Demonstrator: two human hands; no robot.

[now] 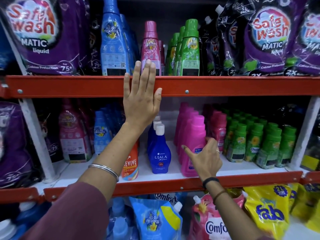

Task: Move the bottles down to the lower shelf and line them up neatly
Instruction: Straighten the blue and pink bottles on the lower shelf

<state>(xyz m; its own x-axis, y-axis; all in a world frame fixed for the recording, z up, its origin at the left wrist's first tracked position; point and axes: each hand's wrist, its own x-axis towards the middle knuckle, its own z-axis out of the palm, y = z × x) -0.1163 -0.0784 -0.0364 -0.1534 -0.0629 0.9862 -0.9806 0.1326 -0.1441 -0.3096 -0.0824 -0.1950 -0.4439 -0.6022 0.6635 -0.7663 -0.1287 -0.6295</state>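
Observation:
On the upper shelf [225,85] stands a pink bottle [150,47], between a tall blue bottle [113,40] and a row of green bottles [188,49]. My left hand [141,97] is raised flat, fingers apart, its fingertips reaching the base of the pink bottle over the red shelf edge. It holds nothing. On the lower shelf [242,179] a row of bright pink bottles [192,141] runs front to back. My right hand [205,156] rests against the front pink bottle, thumb out and fingers loosely spread, not gripping it.
The lower shelf also holds dark blue Ujala bottles [160,149], an orange Revive bottle [130,163], light blue bottles [102,130], smaller pink bottles [218,127] and several green bottles [256,141]. Purple Safewash pouches [43,35] flank the upper shelf. Refill pouches [266,212] fill the bottom shelf.

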